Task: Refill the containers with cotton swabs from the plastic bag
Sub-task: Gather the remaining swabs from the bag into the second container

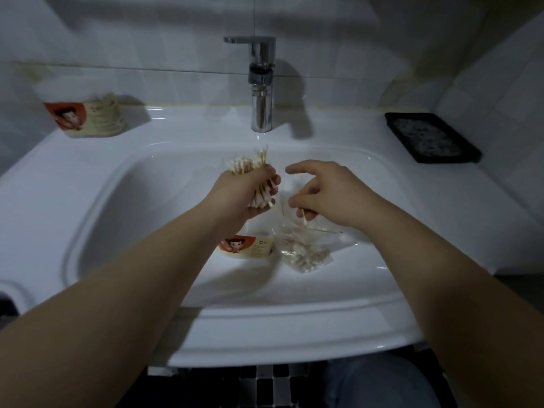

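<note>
My left hand (250, 192) grips a thick bundle of cotton swabs (250, 166) above the sink basin, their white tips sticking out above and below my fist. My right hand (323, 192) is just to its right and pinches a single swab (303, 219) over the clear plastic bag (306, 251), which lies in the basin with more swabs inside. A round container (247, 249) with a red cartoon label sits in the basin under my left wrist, partly hidden. A second container (88, 113) of the same kind, holding swabs, stands on the sink's back left ledge.
The white sink (117, 207) fills the view, with a chrome faucet (262, 92) at the back centre. A black soap tray (432, 138) lies on the right ledge. Tiled walls rise behind, and dark floor tiles show below the front rim.
</note>
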{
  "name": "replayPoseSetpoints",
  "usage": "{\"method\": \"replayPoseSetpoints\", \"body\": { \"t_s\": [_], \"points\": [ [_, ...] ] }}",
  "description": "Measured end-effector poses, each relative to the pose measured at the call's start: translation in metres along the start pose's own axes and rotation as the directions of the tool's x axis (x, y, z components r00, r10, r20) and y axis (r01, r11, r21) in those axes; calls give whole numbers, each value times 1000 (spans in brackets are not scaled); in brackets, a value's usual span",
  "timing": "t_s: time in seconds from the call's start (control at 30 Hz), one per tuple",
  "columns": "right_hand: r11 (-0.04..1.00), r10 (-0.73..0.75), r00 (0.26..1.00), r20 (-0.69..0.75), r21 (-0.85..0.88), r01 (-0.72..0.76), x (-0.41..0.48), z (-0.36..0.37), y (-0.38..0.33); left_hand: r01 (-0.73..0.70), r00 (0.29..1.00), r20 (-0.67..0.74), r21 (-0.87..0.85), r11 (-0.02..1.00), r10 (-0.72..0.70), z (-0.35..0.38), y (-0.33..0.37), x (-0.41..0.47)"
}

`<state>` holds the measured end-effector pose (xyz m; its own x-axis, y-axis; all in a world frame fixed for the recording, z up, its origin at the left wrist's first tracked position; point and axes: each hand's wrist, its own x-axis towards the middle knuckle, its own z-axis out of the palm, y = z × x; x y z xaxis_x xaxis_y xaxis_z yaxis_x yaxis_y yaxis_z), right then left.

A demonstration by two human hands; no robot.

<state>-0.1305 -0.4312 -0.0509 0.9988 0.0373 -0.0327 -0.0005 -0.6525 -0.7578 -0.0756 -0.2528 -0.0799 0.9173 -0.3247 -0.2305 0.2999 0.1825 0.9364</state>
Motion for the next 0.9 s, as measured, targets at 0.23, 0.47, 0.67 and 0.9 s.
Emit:
{"method": "replayPoseSetpoints", "body": {
  "t_s": [0.23,0.47,0.67,0.9],
  "points": [
    [910,36,974,-222,411,61,10,0,-3,75,985,151,35,997,-80,7,-1,-7],
    [982,-58,977,-205,162,93,15,8,4,64,964,252,111,992,-90,9,0,-11],
    [986,-169,974,-152,-9,169,7,8,0,76,962,251,137,988,-109,9,0,-11],
    [987,-160,987,33,-24,161,1,6,-5,72,957,268,132,989,-106,5,1,-11]
  ]
}}
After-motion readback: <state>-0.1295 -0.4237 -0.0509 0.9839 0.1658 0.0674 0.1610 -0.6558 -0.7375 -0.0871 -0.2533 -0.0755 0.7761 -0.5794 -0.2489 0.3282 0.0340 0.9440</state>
